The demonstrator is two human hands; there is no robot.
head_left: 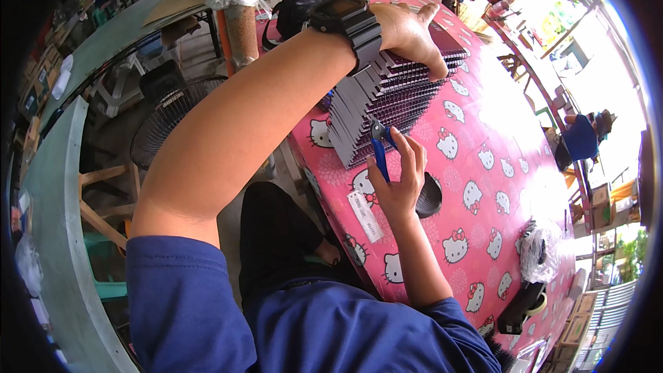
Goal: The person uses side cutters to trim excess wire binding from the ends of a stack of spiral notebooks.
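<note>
On a pink cartoon-cat tabletop, our left hand presses the dark spiral-bound stack; just below, our right hand grips blue-handled pliers pointing up into it.

I see a table under a pink cartoon-cat cloth, strong daylight washing out its far right side. At left stand a floor fan, a wooden stool and a post. Another person sits far right.
</note>
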